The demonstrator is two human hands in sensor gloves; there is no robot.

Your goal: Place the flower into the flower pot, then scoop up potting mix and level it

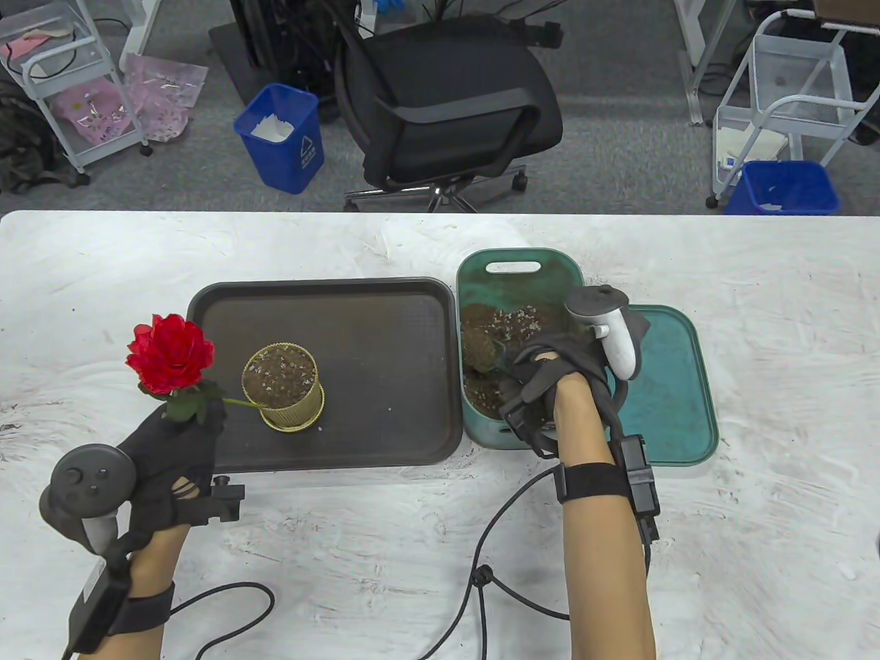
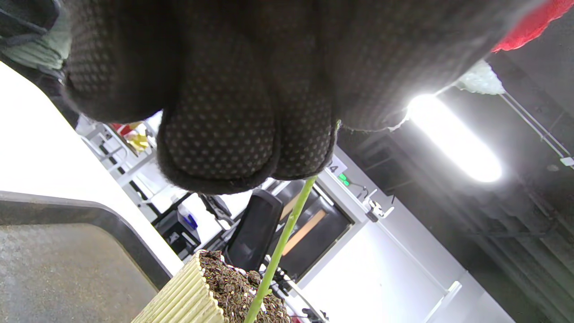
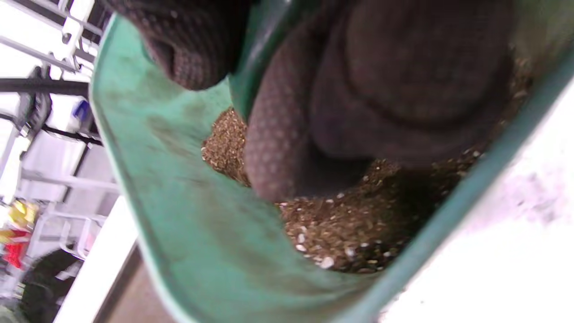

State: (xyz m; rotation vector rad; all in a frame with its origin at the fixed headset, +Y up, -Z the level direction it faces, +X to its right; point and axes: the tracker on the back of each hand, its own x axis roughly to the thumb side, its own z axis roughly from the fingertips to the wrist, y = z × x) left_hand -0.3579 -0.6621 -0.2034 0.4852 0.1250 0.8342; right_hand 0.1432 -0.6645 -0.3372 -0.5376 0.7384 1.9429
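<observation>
Meanwhile, a red flower (image 1: 170,355) is pinched by its green stem in the left hand (image 1: 172,450) at the brown tray's (image 1: 385,302) left edge, the stem slanting into the ribbed yellow flower pot (image 1: 283,388), which stands left of centre on the tray, already holding potting mix. Open tray floor lies to the pot's right and behind it. The right hand (image 1: 550,385) is curled round a dark green handle (image 3: 251,67) (its blade cannot be seen) inside the green tub (image 1: 522,275) of potting mix (image 3: 358,233), just beside the tray's right edge. A teal lid (image 1: 670,385) lies against the tub's right side on the white table (image 1: 756,275).
</observation>
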